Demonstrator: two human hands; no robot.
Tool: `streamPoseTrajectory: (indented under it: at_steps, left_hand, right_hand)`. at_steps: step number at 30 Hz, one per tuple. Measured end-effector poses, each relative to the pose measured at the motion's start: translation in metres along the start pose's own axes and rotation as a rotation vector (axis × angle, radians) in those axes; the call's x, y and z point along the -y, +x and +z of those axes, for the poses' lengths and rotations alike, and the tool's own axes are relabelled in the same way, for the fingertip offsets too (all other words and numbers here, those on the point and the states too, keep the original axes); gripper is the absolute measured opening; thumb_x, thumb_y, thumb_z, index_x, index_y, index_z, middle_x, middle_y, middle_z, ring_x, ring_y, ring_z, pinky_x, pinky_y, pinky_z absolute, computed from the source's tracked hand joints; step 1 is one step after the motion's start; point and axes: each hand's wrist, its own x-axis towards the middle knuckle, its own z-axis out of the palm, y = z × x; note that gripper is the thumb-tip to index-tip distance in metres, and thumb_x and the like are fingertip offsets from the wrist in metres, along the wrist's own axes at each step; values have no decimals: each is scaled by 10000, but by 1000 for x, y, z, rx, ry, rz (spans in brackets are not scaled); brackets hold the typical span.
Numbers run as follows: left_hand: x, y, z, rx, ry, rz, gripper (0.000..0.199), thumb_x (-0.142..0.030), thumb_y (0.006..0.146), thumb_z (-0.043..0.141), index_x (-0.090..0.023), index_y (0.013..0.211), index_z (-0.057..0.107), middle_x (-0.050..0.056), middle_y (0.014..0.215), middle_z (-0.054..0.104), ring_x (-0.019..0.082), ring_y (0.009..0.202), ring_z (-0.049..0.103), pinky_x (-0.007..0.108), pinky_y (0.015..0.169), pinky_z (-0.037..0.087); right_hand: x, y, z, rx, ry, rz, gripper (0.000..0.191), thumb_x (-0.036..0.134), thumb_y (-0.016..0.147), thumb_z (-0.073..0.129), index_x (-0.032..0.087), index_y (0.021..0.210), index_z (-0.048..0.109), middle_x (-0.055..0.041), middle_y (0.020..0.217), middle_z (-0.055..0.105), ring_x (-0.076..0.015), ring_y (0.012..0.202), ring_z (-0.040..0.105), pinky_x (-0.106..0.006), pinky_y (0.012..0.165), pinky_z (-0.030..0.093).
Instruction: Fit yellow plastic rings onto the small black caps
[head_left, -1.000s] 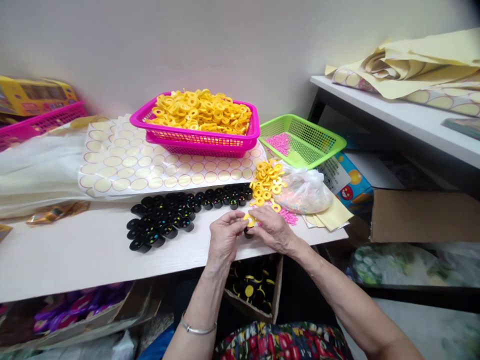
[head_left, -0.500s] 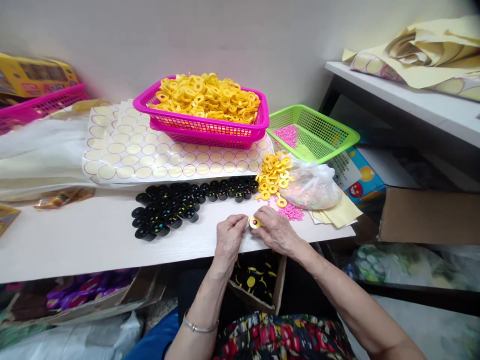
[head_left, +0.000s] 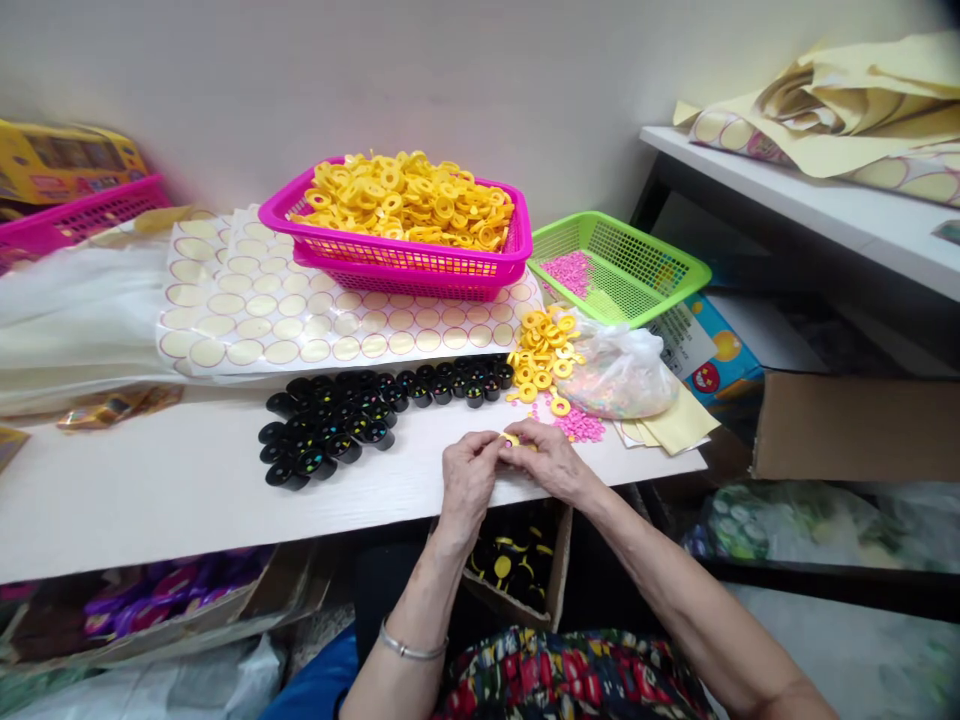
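Note:
Between my two hands, just above the table's front edge, is a small yellow ring piece (head_left: 511, 439) with a pink spot in its centre. My right hand (head_left: 553, 463) grips it from the right, fingers curled round it. My left hand (head_left: 468, 478) is closed in a pinch against its left side; the fingers partly cover the piece. Just beyond the right hand lie loose pink bits (head_left: 581, 425) and a pile of yellow ring pieces (head_left: 544, 350). Black round cups (head_left: 330, 425) with coloured specks inside stand grouped to the left.
Behind, a magenta basket (head_left: 397, 262) heaped with yellow rings rests on sticker sheets (head_left: 225, 305). A green basket (head_left: 645, 305) and a clear plastic bag (head_left: 622, 375) are on the right. Below the table edge, a cardboard box (head_left: 556, 590) holds black and yellow pieces.
My left hand has moved right and its fingertips now meet the yellow ring piece. The piece has tilted and is more covered by my fingers. The camera view has shifted slightly.

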Motion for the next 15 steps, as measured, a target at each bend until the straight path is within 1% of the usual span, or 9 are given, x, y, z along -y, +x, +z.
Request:
streamPoseTrajectory:
  at_steps: [2, 4, 6, 8, 12, 15]
  left_hand:
    - [-1, 0, 1, 3, -7, -9, 172, -271, 585, 685, -122, 671, 687, 4, 543, 587, 85, 472, 474, 188, 436, 350]
    - [-1, 0, 1, 10, -8, -19, 207, -288, 578, 694, -110, 683, 681, 1, 526, 577, 73, 439, 447, 185, 417, 330]
    - [0, 0, 2, 12, -14, -45, 245, -312, 578, 699, -101, 699, 671, -6, 502, 562, 65, 421, 428, 182, 407, 315]
    - [1, 1, 3, 17, -24, -68, 273, -350, 592, 695, -100, 696, 659, -23, 462, 528, 58, 402, 404, 178, 398, 296]
    - [1, 1, 6, 19, -24, -58, 294, -393, 615, 686, -106, 658, 638, -46, 427, 477, 48, 380, 365, 182, 397, 284]
    - [3, -1, 8, 14, -39, -61, 285, -390, 631, 677, -111, 671, 638, -45, 445, 480, 54, 389, 374, 187, 399, 297]
  right_hand:
    - [-3, -1, 6, -29, 184, 112, 262, 386, 784, 501, 158, 865, 601, 23, 590, 519, -77, 462, 467, -188, 426, 366]
    - [-5, -1, 12, -95, 279, 186, 285, 404, 778, 488, 149, 840, 599, 33, 529, 498, -66, 393, 440, -172, 368, 341]
    - [-6, -2, 17, -162, 313, 211, 268, 396, 763, 505, 145, 794, 595, 29, 527, 507, -60, 380, 439, -160, 346, 330]
    - [-6, -1, 21, -202, 324, 222, 257, 386, 762, 509, 144, 774, 593, 25, 529, 517, -55, 370, 434, -151, 327, 313]
    - [-6, -1, 25, -229, 348, 261, 289, 406, 766, 501, 136, 793, 599, 30, 499, 513, -56, 346, 431, -146, 301, 298]
    - [-6, -1, 27, -229, 414, 296, 309, 426, 758, 511, 133, 799, 598, 23, 521, 538, -62, 352, 461, -152, 304, 336]
